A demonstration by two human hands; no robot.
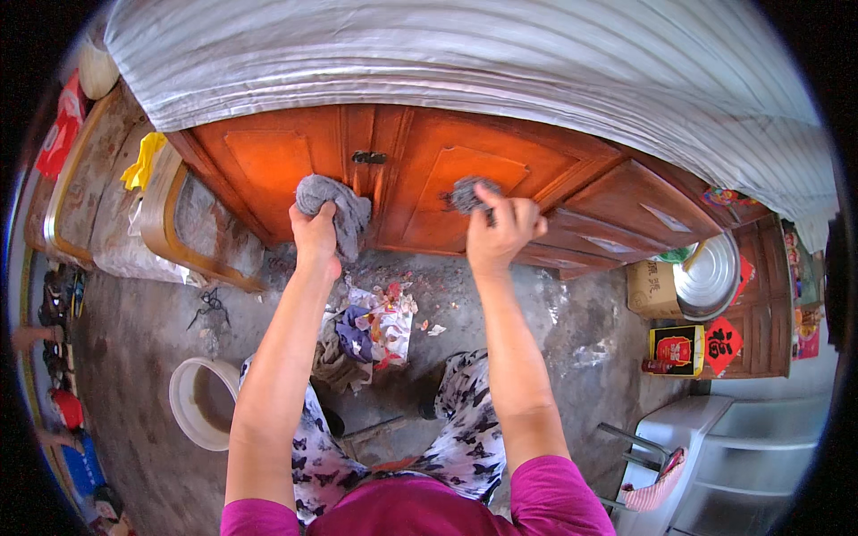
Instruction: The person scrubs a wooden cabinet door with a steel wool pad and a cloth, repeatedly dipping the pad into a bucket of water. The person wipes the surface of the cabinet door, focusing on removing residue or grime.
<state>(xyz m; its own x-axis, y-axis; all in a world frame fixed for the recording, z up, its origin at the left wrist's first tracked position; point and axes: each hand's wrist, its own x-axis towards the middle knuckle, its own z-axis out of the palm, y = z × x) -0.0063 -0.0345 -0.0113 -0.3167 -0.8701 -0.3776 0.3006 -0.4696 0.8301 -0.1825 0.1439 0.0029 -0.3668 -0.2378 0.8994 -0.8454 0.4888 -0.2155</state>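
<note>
A reddish-brown wooden cabinet (429, 143) stands before me, with a dark latch (368, 158) between its two doors. My left hand (315, 237) is closed round a crumpled grey cloth (344, 207), held at the left door near the middle post; the cloth's loose end hangs down. Over on the right door's panel, my right hand (505, 228) grips a round grey scouring pad (466, 194), apparently pressed to the wood. Its fingers are curled and partly hide the pad.
Below lie rags (353, 335) and scraps of paper on the concrete floor. A white bucket (189, 402) of murky water stands left of my legs. Pale striped fabric (447, 62) drapes over the cabinet top. At right are a cardboard box (651, 290) and a metal pot lid (706, 277).
</note>
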